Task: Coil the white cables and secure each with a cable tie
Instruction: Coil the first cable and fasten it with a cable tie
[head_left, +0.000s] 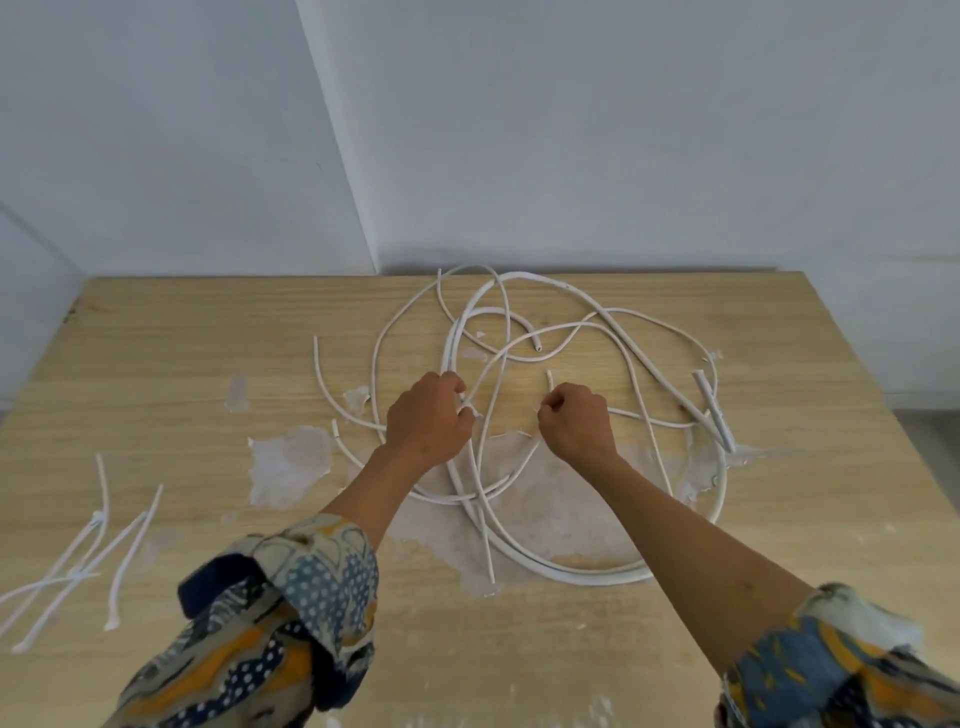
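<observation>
Several strands cross one another in the white cables (597, 577), so the step in hand looks to be freeing one length from the tangle before coiling it. It should go best if one strand is drawn out slowly while the rest lie flat. Even loops of one size will serve better than tugging, which could tighten the crossings.

The cables are pale and come in at least two thicknesses. They sprawl in wide open loops with cut ends showing, and none is coiled or tied yet.

At the tangle's near-left part, the left hand (431, 415) has its fingers curled round a couple of strands. Nearer the tangle's middle, the right hand (574, 423) is fisted on a thin white end poking up; whether that is cable or tie I cannot tell.

Well left of the tangle, cable ties (78, 574) lie loose on the wooden table (208, 338).
</observation>
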